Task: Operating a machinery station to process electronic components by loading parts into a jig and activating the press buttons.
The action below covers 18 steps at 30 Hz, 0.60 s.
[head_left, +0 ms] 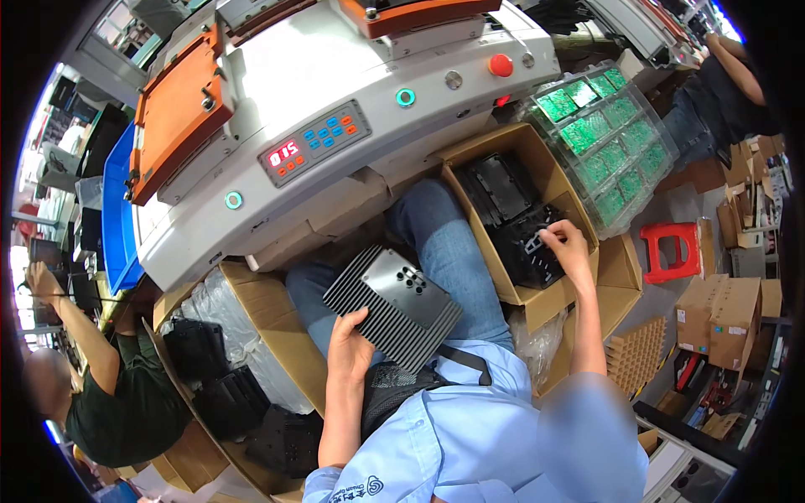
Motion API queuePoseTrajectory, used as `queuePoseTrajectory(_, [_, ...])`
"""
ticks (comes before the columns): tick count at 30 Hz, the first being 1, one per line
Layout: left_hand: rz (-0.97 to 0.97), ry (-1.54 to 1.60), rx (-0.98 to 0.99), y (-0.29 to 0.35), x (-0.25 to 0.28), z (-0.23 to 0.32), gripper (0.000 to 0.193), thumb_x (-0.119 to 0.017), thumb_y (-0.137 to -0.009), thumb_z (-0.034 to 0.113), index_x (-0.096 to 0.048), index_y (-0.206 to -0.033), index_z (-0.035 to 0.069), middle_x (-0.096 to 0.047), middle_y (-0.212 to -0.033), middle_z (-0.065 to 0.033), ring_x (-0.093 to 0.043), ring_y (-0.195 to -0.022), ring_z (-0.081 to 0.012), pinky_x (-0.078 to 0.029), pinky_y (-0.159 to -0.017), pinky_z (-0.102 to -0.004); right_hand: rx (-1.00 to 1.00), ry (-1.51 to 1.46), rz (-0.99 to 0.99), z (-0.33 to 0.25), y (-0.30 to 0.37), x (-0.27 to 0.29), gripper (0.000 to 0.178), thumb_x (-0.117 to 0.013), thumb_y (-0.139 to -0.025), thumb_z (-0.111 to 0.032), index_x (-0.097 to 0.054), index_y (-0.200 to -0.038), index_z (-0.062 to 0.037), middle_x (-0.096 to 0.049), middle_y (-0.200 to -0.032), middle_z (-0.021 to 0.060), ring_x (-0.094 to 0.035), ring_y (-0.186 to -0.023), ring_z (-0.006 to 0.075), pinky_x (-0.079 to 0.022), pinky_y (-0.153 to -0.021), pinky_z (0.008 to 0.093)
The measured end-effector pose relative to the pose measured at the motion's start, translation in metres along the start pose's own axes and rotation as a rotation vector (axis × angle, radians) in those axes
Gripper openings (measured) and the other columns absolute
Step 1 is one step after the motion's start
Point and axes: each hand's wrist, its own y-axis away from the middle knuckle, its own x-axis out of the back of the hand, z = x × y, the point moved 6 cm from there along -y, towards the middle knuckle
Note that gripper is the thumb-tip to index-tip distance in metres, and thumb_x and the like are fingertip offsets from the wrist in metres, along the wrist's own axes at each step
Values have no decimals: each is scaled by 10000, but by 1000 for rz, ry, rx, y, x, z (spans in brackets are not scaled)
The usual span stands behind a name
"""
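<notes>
My left hand grips the lower left edge of a black finned heat-sink housing, tilted above my lap. Its flat panel with several dark round spots faces up, between rows of fins. My right hand reaches into an open cardboard carton on the right. Thumb and fingers are pinched together at a small dark part with a pale edge; its kind cannot be made out. Black rectangular housings fill the far half of that carton, and a jumble of black pieces lies in the near half.
Ahead stands a white machine with orange plates and a lit control panel. Clear trays of green circuit boards lean at the right. A carton with black housings is at my left. Co-workers sit nearby.
</notes>
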Motion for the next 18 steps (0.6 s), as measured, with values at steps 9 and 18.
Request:
queuePoseTrajectory(9, [-36, -246, -148, 10, -36, 0, 417, -593, -880, 65, -460, -1274, 41, -570, -1182, -68, -568, -1060, -177, -461, -915, -321, 240, -111, -29, -129, 50, -57, 166, -717, -792, -155, -615, -868, -48, -612, -812, 76, -584, -787, 219, -456, -720, 325])
queuePoseTrajectory(18, [-64, -415, -282, 21, -43, 1, 426, -618, -880, 67, -453, -1266, 3, -560, -1174, -63, -535, -1067, -143, -404, -944, -283, 520, 22, -128, -170, 74, -112, 174, -722, -777, -149, -585, -836, -58, -603, -797, 51, -533, -773, 259, -414, -709, 359])
